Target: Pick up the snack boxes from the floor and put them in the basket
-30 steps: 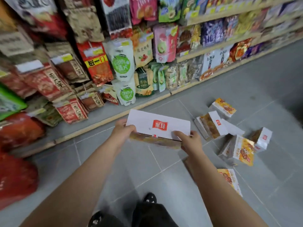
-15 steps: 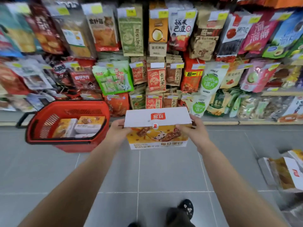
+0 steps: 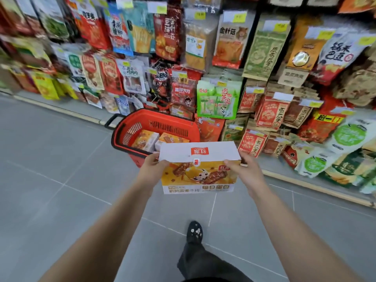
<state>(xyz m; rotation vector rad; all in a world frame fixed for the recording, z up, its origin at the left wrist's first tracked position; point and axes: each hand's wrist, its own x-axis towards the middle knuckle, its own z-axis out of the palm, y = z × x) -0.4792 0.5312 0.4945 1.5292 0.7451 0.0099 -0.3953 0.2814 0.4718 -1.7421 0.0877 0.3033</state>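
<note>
We hold the snack box (image 3: 198, 166) by its ends, left hand (image 3: 151, 171) and right hand (image 3: 245, 171) fingers clamped round them. Risk: it snags the basket (image 3: 175, 124) near rim or lands askew on the boxes inside (image 3: 160, 139).

Snack box held in both hands before the basket

Left hand (image 3: 154, 169) and right hand (image 3: 243, 169) grip opposite ends of the snack box (image 3: 198, 167). The red basket (image 3: 179, 124) stands on the floor just beyond, holding other boxes (image 3: 145, 139).

The white-and-orange cardboard snack box (image 3: 198, 167) sits between the left hand (image 3: 151, 169) and right hand (image 3: 244, 171), in front of the red plastic basket (image 3: 173, 127). The basket stands on the grey tiled floor (image 3: 50, 169) against the shelf of snack packets (image 3: 217, 98), with two more boxes (image 3: 146, 140) in it.
</note>
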